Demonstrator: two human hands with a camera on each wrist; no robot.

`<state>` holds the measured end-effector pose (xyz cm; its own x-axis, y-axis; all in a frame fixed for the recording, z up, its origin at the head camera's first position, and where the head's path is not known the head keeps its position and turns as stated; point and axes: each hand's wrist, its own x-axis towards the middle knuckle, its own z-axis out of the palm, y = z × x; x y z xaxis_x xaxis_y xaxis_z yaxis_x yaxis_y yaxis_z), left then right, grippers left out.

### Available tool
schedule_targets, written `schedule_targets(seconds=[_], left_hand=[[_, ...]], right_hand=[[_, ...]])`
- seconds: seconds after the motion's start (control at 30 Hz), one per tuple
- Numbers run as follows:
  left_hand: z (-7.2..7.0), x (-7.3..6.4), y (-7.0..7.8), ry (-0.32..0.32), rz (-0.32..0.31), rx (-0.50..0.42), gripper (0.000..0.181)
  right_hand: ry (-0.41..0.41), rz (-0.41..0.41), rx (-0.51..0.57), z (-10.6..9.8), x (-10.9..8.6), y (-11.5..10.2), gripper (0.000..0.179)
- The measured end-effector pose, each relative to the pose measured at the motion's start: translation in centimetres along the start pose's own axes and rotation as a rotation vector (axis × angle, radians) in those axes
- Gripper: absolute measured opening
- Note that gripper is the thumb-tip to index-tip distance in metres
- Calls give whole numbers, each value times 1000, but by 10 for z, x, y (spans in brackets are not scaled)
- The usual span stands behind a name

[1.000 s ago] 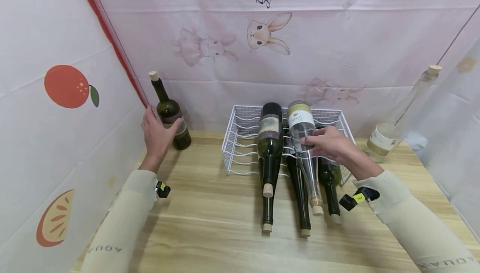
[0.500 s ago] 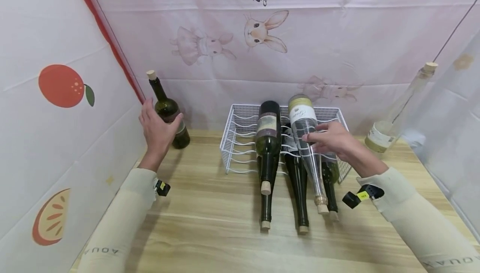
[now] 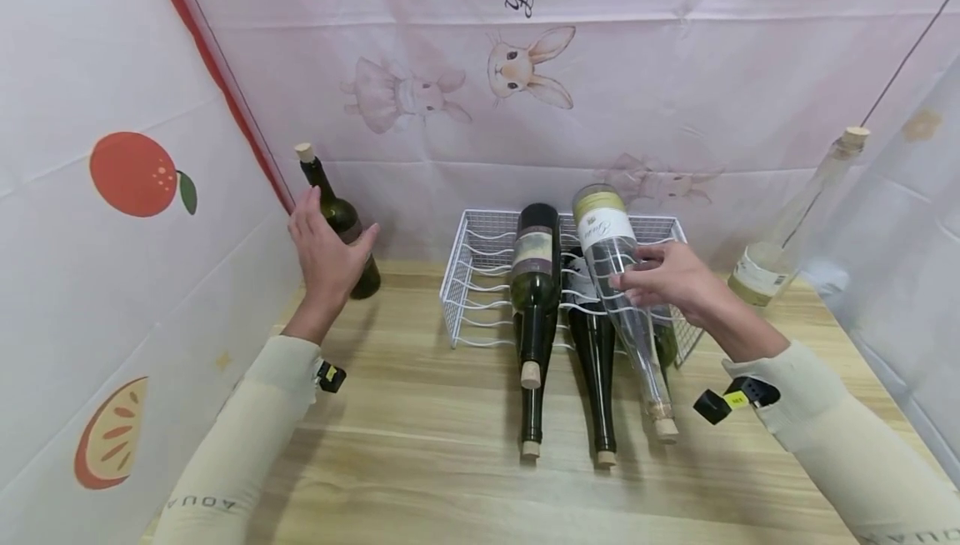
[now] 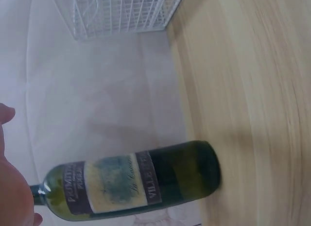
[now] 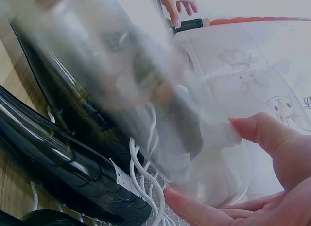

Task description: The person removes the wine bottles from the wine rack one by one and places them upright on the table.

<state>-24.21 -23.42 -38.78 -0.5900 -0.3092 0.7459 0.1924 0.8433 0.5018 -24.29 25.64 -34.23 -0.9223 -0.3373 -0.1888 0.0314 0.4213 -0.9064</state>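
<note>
Right hand (image 3: pixel 678 282) pinches a clear wine bottle (image 3: pixel 630 320) over the wire rack (image 3: pixel 487 222); one slip could clonk the dark bottles (image 3: pixel 592 370) lol; left hand (image 3: pixel 328 260) spread beside a green bottle (image 3: pixel 341 216)

At lower left in the left wrist view, a green bottle (image 4: pixel 131 182) is showing “PRIMIT”, “La” and “VILLE”; in the head view, the lower-left sleeve (image 3: pixel 238 437) is bearing “AQUA”, the top-centre cloth (image 3: pixel 630 103) “mth”.
</note>
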Motion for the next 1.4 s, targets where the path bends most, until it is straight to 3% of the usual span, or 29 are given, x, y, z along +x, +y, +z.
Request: schedule_targets(seconds=[0.23,0.6,0.8,1.1,1.4], left_hand=[[1,-1,16,2,136,34,101],[2,-4,45,-82,294,87,108],[8,-5,56,-86,406,73,112],[11,-6,75,-114,486,93,115],[19,-9,91,-102,630,97,115]], right_hand=[[25,-41,-48,0,-6,0,102],[57,-92,-177,-1,-15,-3,107],[94,-123,-255,1,-19,-4,109],[171,-164,-430,3,-25,-12,114],[237,-216,-496,5,-29,-13,109]])
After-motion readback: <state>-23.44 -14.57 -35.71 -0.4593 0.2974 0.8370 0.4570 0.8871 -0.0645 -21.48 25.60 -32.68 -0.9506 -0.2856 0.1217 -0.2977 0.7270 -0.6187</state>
